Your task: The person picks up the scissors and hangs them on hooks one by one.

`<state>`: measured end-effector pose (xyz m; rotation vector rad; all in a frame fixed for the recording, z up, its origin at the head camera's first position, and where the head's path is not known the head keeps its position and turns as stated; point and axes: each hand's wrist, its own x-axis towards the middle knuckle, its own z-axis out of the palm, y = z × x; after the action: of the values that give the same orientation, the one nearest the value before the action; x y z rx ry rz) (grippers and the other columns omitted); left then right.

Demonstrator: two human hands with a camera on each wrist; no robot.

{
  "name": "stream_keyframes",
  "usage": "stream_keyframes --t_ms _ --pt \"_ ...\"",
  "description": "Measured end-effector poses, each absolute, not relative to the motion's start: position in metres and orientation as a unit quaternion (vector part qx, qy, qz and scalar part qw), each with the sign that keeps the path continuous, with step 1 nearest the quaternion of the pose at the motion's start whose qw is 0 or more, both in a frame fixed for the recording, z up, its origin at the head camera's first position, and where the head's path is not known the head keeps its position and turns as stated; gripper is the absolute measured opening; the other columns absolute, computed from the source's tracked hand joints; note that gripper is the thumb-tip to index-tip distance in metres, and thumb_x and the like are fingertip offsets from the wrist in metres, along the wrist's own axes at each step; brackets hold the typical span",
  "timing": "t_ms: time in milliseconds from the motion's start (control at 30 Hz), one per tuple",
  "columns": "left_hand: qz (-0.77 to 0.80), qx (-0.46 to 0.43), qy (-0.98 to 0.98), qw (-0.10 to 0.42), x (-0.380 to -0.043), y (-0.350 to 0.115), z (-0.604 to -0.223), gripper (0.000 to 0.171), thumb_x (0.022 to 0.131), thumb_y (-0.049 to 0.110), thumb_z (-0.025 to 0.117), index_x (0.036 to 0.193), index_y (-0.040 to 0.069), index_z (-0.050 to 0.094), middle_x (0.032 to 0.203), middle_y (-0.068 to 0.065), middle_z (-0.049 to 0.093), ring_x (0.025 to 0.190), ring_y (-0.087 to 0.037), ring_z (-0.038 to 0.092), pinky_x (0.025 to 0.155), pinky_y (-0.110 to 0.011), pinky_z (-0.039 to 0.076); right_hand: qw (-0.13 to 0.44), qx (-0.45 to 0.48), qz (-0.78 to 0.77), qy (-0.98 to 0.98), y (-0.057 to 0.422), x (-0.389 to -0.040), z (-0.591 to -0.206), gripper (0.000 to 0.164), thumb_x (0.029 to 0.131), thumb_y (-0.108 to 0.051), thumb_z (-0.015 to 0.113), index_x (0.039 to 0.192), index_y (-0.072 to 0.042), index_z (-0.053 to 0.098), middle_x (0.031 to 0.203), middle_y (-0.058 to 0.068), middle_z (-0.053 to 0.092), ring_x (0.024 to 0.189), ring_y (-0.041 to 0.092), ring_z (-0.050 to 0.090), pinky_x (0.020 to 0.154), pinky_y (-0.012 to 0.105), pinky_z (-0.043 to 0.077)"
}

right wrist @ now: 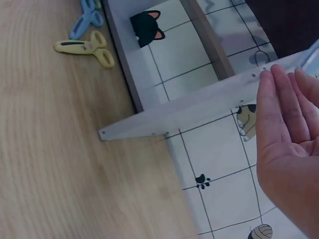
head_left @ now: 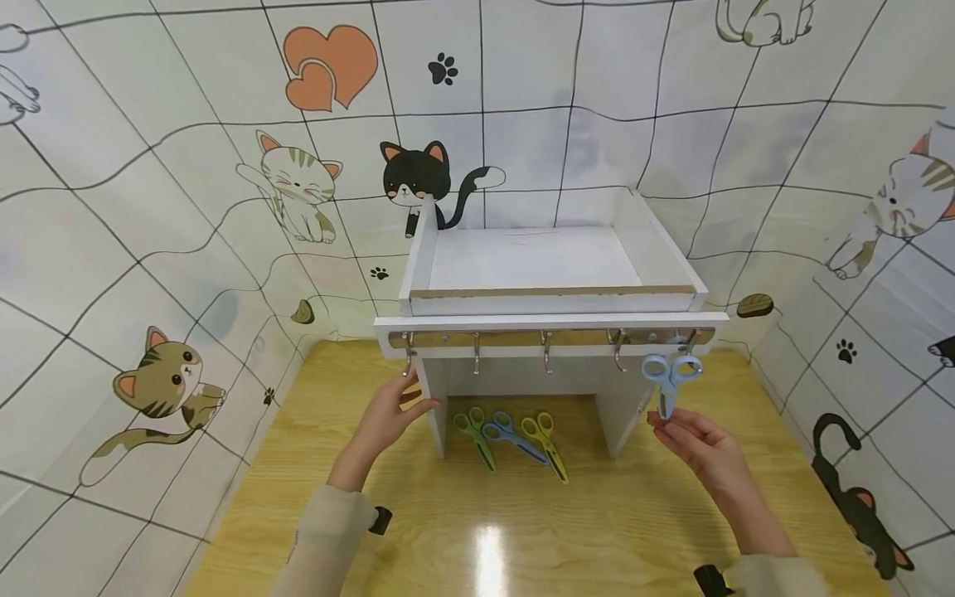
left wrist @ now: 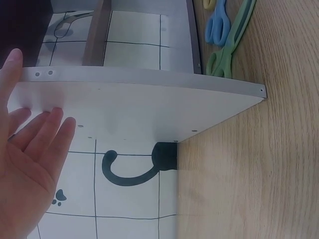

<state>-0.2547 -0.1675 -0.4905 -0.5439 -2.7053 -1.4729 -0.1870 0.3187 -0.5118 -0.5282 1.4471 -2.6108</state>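
Observation:
A small white shelf (head_left: 558, 302) with a row of metal hooks (head_left: 547, 352) stands on the wooden table. At its left side panel, my left hand (head_left: 384, 414) holds the edge, thumb in front and fingers against the outer face; the left wrist view shows those fingers (left wrist: 47, 134) there. Light blue scissors (head_left: 669, 375) point downward at the rightmost hook, handles up. My right hand (head_left: 701, 452) pinches them near the blade tips. Whether a handle loop is fully over the hook is unclear. The right wrist view shows only a sliver of these scissors (right wrist: 312, 62).
Under the shelf lie green scissors (head_left: 476, 437), another blue pair (head_left: 515, 435) and yellow scissors (head_left: 548, 444), on the wooden table (head_left: 418, 539). An open tray top (head_left: 533, 257) tops the shelf. A cat-print sheet (head_left: 515, 149) covers the walls behind and at both sides.

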Motion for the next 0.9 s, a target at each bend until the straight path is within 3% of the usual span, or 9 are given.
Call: stream_keyframes --t_ms 233,367,433,533,633,800,900 --pt "-0.467 -0.160 -0.869 -0.003 -0.253 -0.169 -0.491 0.082 0.091 0.026 0.072 0.154 -0.004 0.028 0.158 -0.027 0.031 0.137 -0.043 0.047 0.105 -0.052 0.052 0.156 -0.158 -0.805 0.550 0.290 -0.189 -0.529 0.034 0.104 0.005 0.042 0.130 -0.001 0.063 0.122 0.003 0.072 0.114 0.013 0.069 0.099 0.024 0.056" --pt "-0.468 -0.159 -0.869 0.002 -0.255 -0.171 -0.491 0.083 0.091 0.026 0.072 0.154 -0.003 0.028 0.157 -0.027 0.034 0.137 -0.043 0.048 0.105 -0.051 0.052 0.193 -0.148 -0.767 0.594 0.269 -0.198 -0.541 0.035 0.104 0.000 0.047 0.136 0.014 0.050 0.120 -0.003 0.073 0.113 0.010 0.069 0.099 0.024 0.056" --pt "-0.467 -0.162 -0.869 0.007 -0.256 -0.171 -0.491 0.083 0.091 0.025 0.073 0.154 -0.003 0.028 0.157 -0.026 0.035 0.137 -0.042 0.048 0.105 -0.051 0.052 0.196 -0.145 -0.758 0.606 0.260 -0.202 -0.549 0.041 0.104 0.000 0.047 0.136 0.026 0.040 0.117 -0.005 0.073 0.111 0.007 0.069 0.099 0.024 0.057" --pt "-0.465 -0.174 -0.868 0.014 -0.259 -0.170 -0.489 0.081 0.091 0.025 0.072 0.155 0.001 0.029 0.158 -0.023 0.035 0.138 -0.041 0.047 0.106 -0.051 0.052 0.190 -0.123 -0.741 0.633 0.249 -0.206 -0.558 0.049 0.103 0.000 0.049 0.133 0.034 0.030 0.112 -0.008 0.073 0.105 0.004 0.070 0.097 0.024 0.058" --pt "-0.466 -0.181 -0.866 0.013 -0.260 -0.169 -0.488 0.078 0.092 0.025 0.072 0.155 0.005 0.031 0.159 -0.019 0.035 0.139 -0.039 0.047 0.107 -0.052 0.051 0.186 -0.083 -0.715 0.669 0.241 -0.207 -0.565 0.050 0.102 -0.002 0.053 0.133 0.032 0.034 0.112 0.001 0.074 0.100 0.002 0.070 0.094 0.023 0.059" --pt "-0.472 -0.179 -0.863 0.012 -0.257 -0.168 -0.488 0.077 0.091 0.025 0.072 0.155 0.006 0.033 0.159 -0.018 0.035 0.139 -0.039 0.047 0.107 -0.050 0.052 0.170 -0.028 -0.640 0.748 0.227 -0.207 -0.577 0.047 0.098 -0.007 0.061 0.130 0.026 0.047 0.117 0.025 0.069 0.092 0.004 0.070 0.087 0.027 0.062" --pt "-0.476 -0.180 -0.861 0.011 -0.255 -0.167 -0.488 0.076 0.091 0.024 0.072 0.154 0.005 0.034 0.159 -0.019 0.036 0.139 -0.038 0.047 0.107 -0.050 0.051 0.134 -0.016 -0.561 0.817 0.219 -0.208 -0.585 0.037 0.093 -0.011 0.069 0.116 0.018 0.064 0.106 0.025 0.073 0.081 0.005 0.068 0.074 0.024 0.062"
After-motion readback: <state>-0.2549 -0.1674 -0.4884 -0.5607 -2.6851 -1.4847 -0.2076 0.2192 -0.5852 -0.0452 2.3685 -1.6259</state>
